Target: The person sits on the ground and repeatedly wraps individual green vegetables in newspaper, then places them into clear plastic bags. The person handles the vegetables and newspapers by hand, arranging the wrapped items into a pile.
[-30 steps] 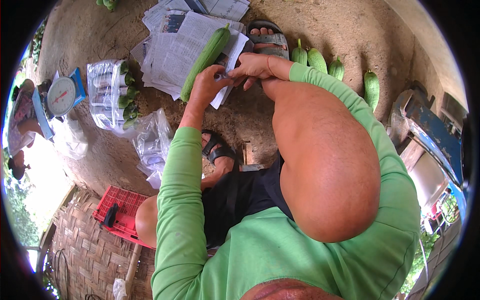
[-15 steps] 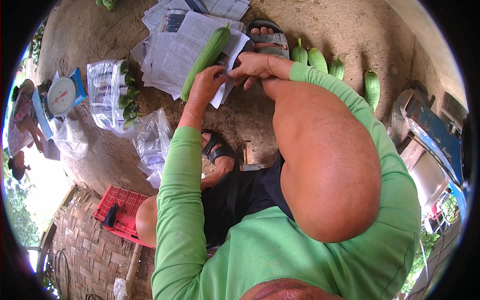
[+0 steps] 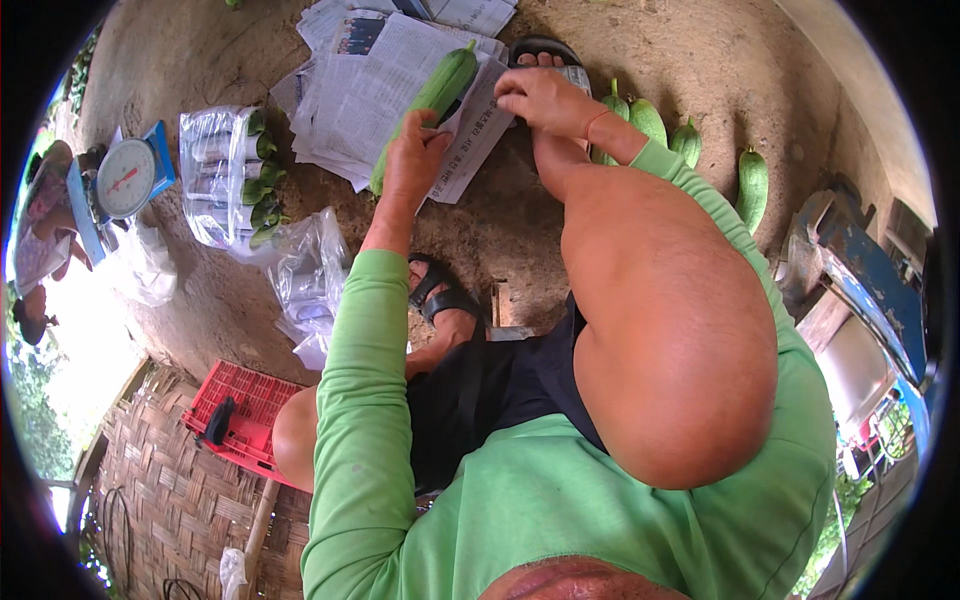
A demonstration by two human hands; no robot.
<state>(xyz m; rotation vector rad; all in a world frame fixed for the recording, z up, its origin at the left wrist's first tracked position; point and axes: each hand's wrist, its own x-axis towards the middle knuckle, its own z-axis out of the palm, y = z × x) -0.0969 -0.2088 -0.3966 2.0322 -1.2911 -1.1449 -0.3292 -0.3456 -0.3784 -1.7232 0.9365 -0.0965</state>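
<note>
A long green ridged gourd lies slanting on a stack of newspaper sheets on the ground. My left hand is closed round the gourd's lower part, its thumb and index finger at the right side. Beside the stack, my right hand hovers at the right edge of the top sheet with its fingers bent inward. Whether it pinches anything is hidden. Several similar green gourds lie on the ground beyond my right wrist.
Left of the papers are a clear bag of paper-wrapped gourds, a crumpled plastic bag and a dial scale. A red plastic crate stands by my left knee. My raised right knee fills the space between my arms.
My right hand has moved right, away from my left hand. The top sheet's right part now lies spread out flatter. My left hand stays on the gourd; the whole view has shifted slightly.
</note>
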